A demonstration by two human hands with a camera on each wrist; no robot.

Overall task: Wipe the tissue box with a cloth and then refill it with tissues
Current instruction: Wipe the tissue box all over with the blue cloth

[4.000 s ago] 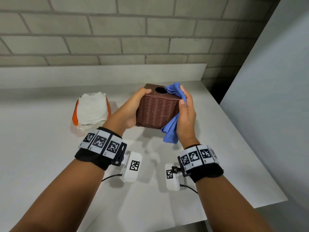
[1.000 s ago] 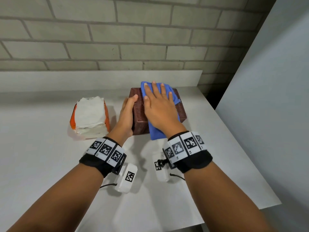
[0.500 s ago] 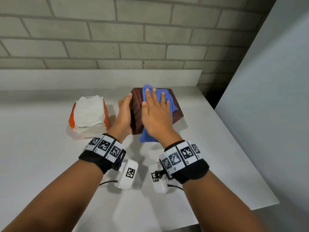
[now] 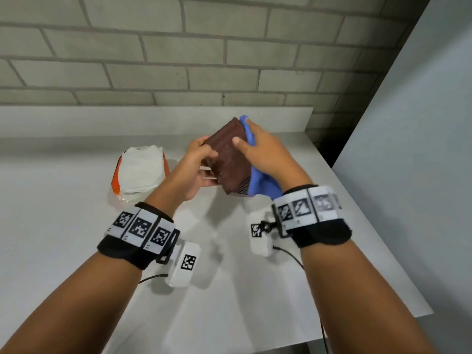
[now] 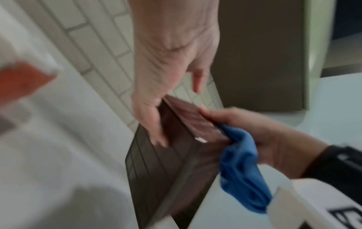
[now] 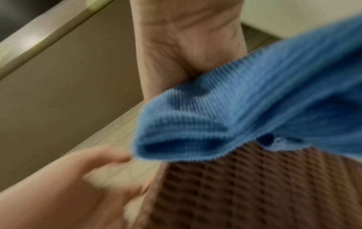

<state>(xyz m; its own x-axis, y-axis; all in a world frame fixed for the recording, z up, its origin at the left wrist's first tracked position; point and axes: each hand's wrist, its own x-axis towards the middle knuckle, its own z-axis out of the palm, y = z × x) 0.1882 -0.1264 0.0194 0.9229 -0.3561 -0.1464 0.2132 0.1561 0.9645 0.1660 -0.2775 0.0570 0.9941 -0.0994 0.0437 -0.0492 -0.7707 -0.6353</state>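
The brown woven tissue box (image 4: pixel 229 162) is tipped up on one corner above the table, its open underside turned left. My left hand (image 4: pixel 204 155) grips its left edge, with fingers (image 5: pixel 156 133) curled onto the underside (image 5: pixel 162 162). Over the box's right side, my right hand (image 4: pixel 255 146) holds the blue cloth (image 4: pixel 263 185), thumb across the near woven face. The cloth (image 6: pixel 245 108) bunches under my right palm against the weave (image 6: pixel 254 186). A pack of white tissues (image 4: pixel 140 172) in orange wrapping lies to the left.
The white table (image 4: pixel 76 238) ends at a raised back lip (image 4: pixel 127 121) below a brick wall. A grey panel (image 4: pixel 421 149) stands along the right side, past the table's right edge. The tissue pack (image 5: pixel 21 77) shows blurred at the left.
The box has been lifted and tipped from lying on the table onto a corner. My right hand went from pressing flat on top to wrapping the cloth round the right side.
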